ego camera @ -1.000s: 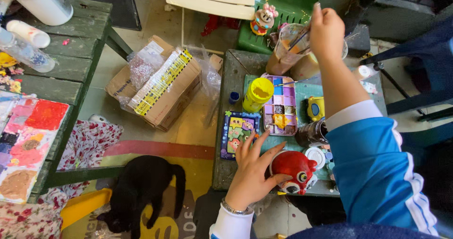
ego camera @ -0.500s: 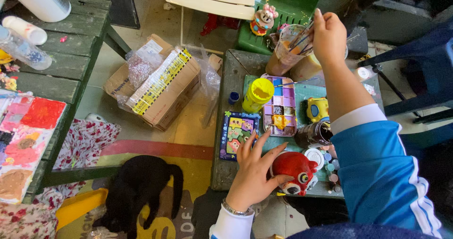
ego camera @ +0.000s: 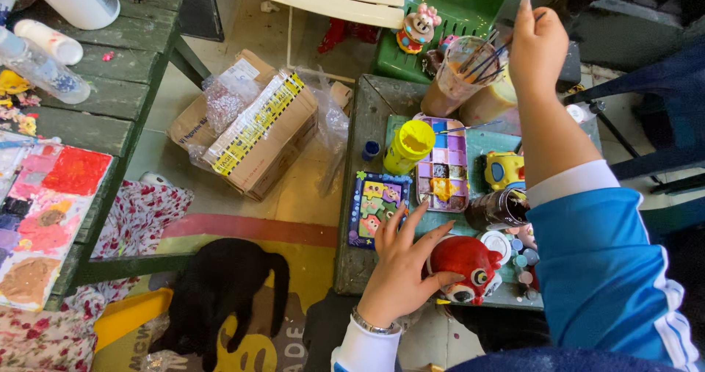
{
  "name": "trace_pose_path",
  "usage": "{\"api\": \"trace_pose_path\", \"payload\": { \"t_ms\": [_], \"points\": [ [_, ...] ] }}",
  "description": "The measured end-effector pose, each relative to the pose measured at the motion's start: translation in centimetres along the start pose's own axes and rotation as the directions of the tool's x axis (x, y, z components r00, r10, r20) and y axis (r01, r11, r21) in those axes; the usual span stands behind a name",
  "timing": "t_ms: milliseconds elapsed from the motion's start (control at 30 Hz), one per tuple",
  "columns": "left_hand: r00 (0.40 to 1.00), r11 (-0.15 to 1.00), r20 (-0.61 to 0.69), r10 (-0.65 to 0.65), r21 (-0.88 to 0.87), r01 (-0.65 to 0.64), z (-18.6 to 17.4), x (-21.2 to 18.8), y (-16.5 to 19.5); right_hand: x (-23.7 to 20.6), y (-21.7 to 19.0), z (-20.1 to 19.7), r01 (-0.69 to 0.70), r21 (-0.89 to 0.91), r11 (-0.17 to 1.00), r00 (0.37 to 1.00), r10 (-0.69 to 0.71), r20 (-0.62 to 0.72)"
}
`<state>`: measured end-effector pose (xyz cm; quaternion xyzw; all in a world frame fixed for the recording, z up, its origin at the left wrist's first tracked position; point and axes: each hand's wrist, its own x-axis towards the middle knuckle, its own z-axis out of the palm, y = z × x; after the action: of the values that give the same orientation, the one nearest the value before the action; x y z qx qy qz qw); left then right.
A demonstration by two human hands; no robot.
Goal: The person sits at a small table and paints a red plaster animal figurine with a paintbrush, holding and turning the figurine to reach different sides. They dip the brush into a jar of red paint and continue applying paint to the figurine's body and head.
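Note:
My left hand lies with spread fingers on a red painted animal figurine at the near edge of a small grey table, thumb pressed against its side. My right hand is raised over the far side of the table, fingers pinched on a thin paintbrush. It hovers just right of a plastic cup full of brushes. Between the hands lie a purple paint palette, a yellow bottle, a colourful painted tile and a dark paint jar.
A black cat lies on the floor left of the table. A cardboard box in plastic wrap sits beyond it. A green wooden table with a paint-smeared board stands at left, and a green chair holds a small figurine.
My right hand has drifted a little right and away from the brush cup. My left hand stays on the red figurine.

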<state>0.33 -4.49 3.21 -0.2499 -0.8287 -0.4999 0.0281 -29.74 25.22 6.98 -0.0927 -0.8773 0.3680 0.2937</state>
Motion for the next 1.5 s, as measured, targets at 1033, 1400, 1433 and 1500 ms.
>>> {"api": "trace_pose_path", "payload": {
  "t_ms": [1033,1400,1433,1500],
  "points": [
    [1.0,1.0,0.016,-0.009,0.005,0.008,0.0,-0.1,-0.1,-2.8,-1.9,0.9,0.001,0.293,0.956,0.999,-0.015,0.044],
    [1.0,1.0,0.021,-0.021,0.002,0.021,-0.2,-0.1,0.1,-2.3,-0.6,-0.3,0.102,-0.098,0.99,0.985,-0.087,0.146],
    [0.999,1.0,0.032,-0.019,0.003,0.019,-0.3,0.0,0.0,-2.2,-0.5,-0.5,0.228,-0.337,0.914,0.965,-0.167,0.201],
    [0.998,1.0,0.052,-0.026,0.001,0.026,-0.3,0.1,0.1,-2.2,-0.3,-0.8,0.085,-0.027,0.996,0.948,-0.072,0.31]
  ]
}}
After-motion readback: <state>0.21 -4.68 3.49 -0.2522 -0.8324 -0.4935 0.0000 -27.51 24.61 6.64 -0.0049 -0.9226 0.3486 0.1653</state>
